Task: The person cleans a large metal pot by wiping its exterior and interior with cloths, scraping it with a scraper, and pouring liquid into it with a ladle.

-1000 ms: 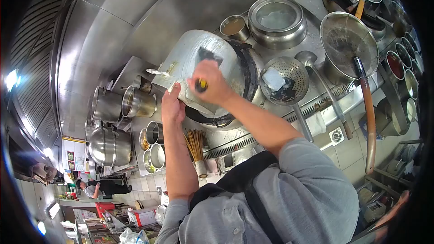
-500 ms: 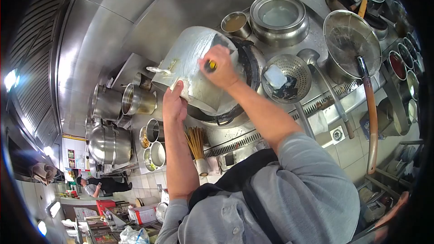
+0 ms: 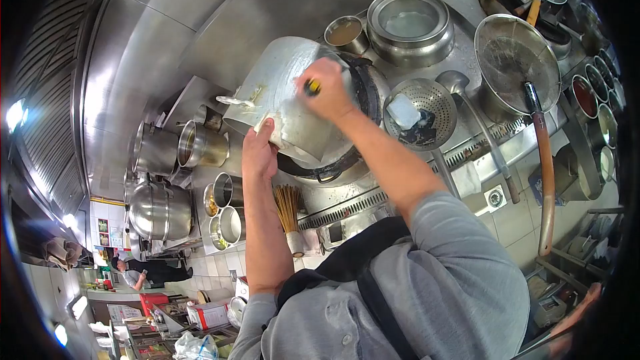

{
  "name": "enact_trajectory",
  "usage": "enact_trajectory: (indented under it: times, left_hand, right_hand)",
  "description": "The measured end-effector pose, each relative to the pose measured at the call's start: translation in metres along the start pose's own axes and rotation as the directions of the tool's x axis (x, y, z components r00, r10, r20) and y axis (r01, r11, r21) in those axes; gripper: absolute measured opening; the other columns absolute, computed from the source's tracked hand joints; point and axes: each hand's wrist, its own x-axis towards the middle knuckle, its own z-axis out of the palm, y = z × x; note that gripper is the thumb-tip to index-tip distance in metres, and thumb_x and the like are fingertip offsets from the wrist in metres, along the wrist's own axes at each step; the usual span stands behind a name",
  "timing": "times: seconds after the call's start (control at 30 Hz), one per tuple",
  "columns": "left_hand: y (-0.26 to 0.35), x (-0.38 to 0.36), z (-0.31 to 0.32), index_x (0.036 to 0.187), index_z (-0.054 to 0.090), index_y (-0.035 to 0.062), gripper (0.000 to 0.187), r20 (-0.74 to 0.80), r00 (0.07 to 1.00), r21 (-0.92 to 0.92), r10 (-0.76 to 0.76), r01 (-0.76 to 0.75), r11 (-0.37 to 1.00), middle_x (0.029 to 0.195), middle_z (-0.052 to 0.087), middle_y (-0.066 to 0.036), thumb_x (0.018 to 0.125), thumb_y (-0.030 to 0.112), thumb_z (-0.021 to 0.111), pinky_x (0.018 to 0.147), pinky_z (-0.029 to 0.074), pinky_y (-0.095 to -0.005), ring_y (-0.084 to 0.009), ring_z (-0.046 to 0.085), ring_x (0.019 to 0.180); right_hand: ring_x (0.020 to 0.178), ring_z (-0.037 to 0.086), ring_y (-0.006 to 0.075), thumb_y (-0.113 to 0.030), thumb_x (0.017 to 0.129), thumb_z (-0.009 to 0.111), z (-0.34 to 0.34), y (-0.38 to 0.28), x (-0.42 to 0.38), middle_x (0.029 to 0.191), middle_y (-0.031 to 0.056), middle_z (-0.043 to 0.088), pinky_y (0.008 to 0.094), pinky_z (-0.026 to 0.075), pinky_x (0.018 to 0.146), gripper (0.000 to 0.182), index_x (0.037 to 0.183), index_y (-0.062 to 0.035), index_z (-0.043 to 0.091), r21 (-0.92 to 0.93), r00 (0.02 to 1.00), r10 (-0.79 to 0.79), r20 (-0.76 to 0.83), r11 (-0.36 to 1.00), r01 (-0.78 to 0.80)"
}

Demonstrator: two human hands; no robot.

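A large metal pan (image 3: 267, 77) with whitish smears is tilted over the round stove opening (image 3: 363, 103). My left hand (image 3: 261, 150) grips its lower edge through a pale cloth (image 3: 268, 128), thumb on top. Against the pan's surface, my right hand (image 3: 325, 93) is closed round a tool with a yellow-and-black handle end (image 3: 312, 87); the rest of the tool is blurred and hidden. To the right, a perforated ladle (image 3: 437, 110) holds a light blue sponge (image 3: 404, 111) and a dark pad (image 3: 420, 135).
A bamboo brush (image 3: 288, 210) stands by the front edge. Behind are a small pot (image 3: 345, 32) and a wide pot of water (image 3: 410, 23). A strainer (image 3: 517, 60) sits at right beside a long ladle (image 3: 490, 140). Another person (image 3: 150, 272) is far off at lower left.
My right hand has shifted slightly up across the pan, still closed round the tool. My left hand keeps its grip at the edge.
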Motion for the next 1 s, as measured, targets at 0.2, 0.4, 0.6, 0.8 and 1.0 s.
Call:
enact_trajectory:
  times: [0.2, 0.4, 0.6, 0.8, 1.0]
  left_hand:
    - [-0.012, 0.003, -0.013, 0.135, 0.06, -0.0013, 0.032, 0.095, 0.995, -0.01, -0.012, 0.013, 1.0, 0.126, 0.07, -0.009, 0.107, 0.016, 0.062, 0.094, 0.055, -0.0368, -0.0198, 0.067, 0.112]
    - [-0.013, -0.023, 0.015, 0.139, 0.058, -0.0022, 0.04, -0.03, 0.999, 0.109, 0.021, -0.018, 0.994, 0.127, 0.07, -0.009, 0.106, 0.019, 0.066, 0.1, 0.052, -0.0377, -0.02, 0.067, 0.114]
    - [-0.01, -0.023, 0.016, 0.14, 0.057, -0.0022, 0.039, -0.024, 0.999, 0.109, -0.038, 0.04, 0.993, 0.132, 0.068, -0.011, 0.107, 0.018, 0.062, 0.103, 0.051, -0.0387, -0.0212, 0.066, 0.118]
    - [-0.014, -0.017, 0.011, 0.142, 0.054, -0.005, 0.042, 0.0, 1.0, -0.015, -0.011, 0.011, 1.0, 0.135, 0.067, -0.013, 0.107, 0.016, 0.063, 0.103, 0.051, -0.039, -0.0228, 0.065, 0.119]
    - [-0.017, -0.021, 0.014, 0.139, 0.055, -0.0045, 0.041, 0.005, 1.0, 0.012, 0.03, -0.03, 0.999, 0.133, 0.067, -0.012, 0.107, 0.017, 0.065, 0.104, 0.05, -0.0389, -0.0233, 0.065, 0.119]
  right_hand:
    - [0.083, 0.064, 0.0307, -0.012, 0.081, 0.082, -0.006, -0.072, -0.016, 0.081, 0.0051, 0.067, 0.045, 0.044, 0.086, 0.021, 0.076, -0.0123, 0.062, 0.167, 0.951, -0.242, 0.194, 0.963, 0.211]
    - [0.093, 0.064, 0.0276, -0.009, 0.074, 0.082, -0.014, -0.021, 0.002, 0.083, 0.0011, 0.066, 0.0441, 0.04, 0.093, 0.02, 0.078, -0.0189, 0.065, 0.103, 0.985, -0.104, 0.135, 0.991, 0.091]
    - [0.096, 0.064, 0.0257, -0.007, 0.071, 0.081, -0.015, -0.015, 0.003, 0.087, -0.0002, 0.068, 0.0442, 0.04, 0.094, 0.021, 0.08, -0.0215, 0.068, 0.064, 0.987, -0.084, 0.139, 0.995, 0.075]
    - [0.097, 0.065, 0.0224, -0.004, 0.068, 0.081, -0.017, -0.043, 0.011, 0.086, -0.0044, 0.068, 0.0415, 0.038, 0.098, 0.026, 0.079, -0.023, 0.068, 0.205, 0.907, -0.225, 0.356, 0.966, 0.159]
    - [0.094, 0.065, 0.0225, -0.01, 0.074, 0.082, 0.004, -0.015, 0.037, 0.084, -0.0015, 0.068, 0.0422, 0.041, 0.094, 0.017, 0.079, -0.0178, 0.067, 0.087, 0.953, -0.129, 0.274, 0.99, 0.109]
